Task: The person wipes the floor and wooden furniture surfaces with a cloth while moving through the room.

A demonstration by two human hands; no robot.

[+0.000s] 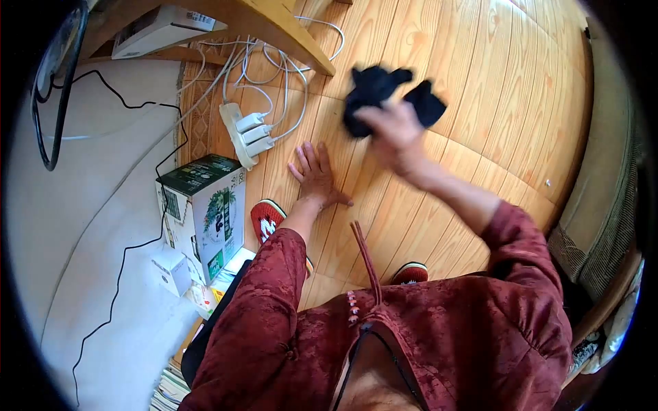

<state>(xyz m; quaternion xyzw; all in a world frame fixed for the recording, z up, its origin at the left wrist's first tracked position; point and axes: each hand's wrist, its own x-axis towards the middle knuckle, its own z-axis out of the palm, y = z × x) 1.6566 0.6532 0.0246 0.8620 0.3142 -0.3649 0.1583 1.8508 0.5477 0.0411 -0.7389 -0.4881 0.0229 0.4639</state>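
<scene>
My right hand [397, 133] reaches out over the floor, blurred by motion, with its fingers closed on a dark black cloth [373, 85]. Part of the cloth sticks out beyond the knuckles on the right, and its exact kind is too smeared to make out. Fingers spread, my left hand [317, 177] is empty above the wood-look floor [480, 116]; whether it presses on the floor I cannot tell. Close by on its left lies a white power strip [236, 133] with several plugs in it.
A printed cardboard box [216, 219] and a small white box [171, 272] stand by the wall on the left. White cables [284, 61] tangle under a wooden table leg [295, 38]. A sofa [596, 151] runs along the right. My red shoes [267, 218] are below me.
</scene>
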